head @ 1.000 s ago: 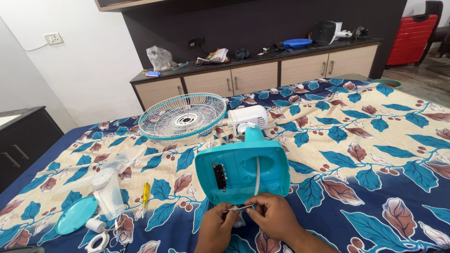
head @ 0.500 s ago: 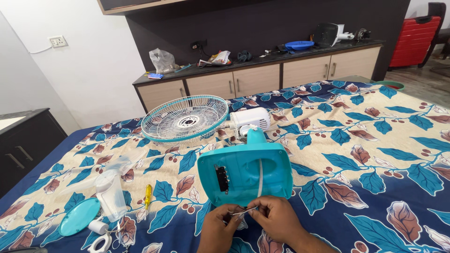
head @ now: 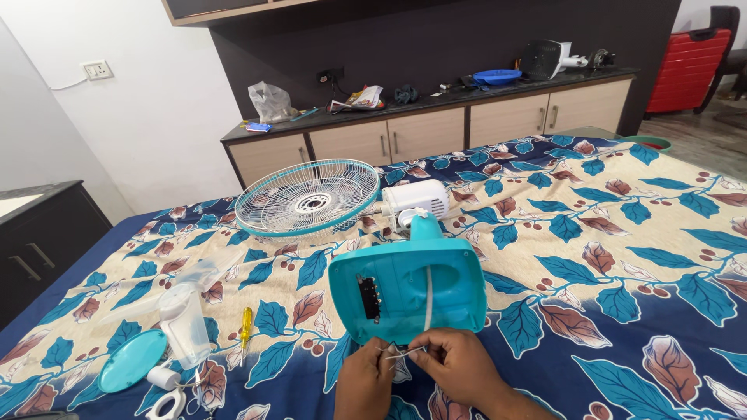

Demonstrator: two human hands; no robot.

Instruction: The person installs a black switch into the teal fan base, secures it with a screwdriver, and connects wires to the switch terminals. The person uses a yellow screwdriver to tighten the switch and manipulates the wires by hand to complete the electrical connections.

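A turquoise fan base (head: 408, 292) lies tipped on the leaf-patterned bedspread (head: 607, 257), its underside facing me, with a black switch block and a white cord in its opening. Behind it sit the white fan motor (head: 416, 199) and the turquoise-rimmed wire fan guard (head: 307, 197). At the base's near edge, my left hand (head: 366, 383) and my right hand (head: 459, 367) pinch thin wires (head: 405, 354) stretched between their fingertips.
A yellow-handled screwdriver (head: 246, 325), clear fan blade (head: 187, 311), turquoise round cap (head: 132, 360) and small white parts (head: 165, 389) lie at the left. A cluttered sideboard (head: 420, 128) stands behind the bed, a dark cabinet (head: 39, 233) at left, a red chair (head: 685, 70) far right.
My view has shifted slightly. Both hands stay at the base's near edge on the wires, with only small finger movement.
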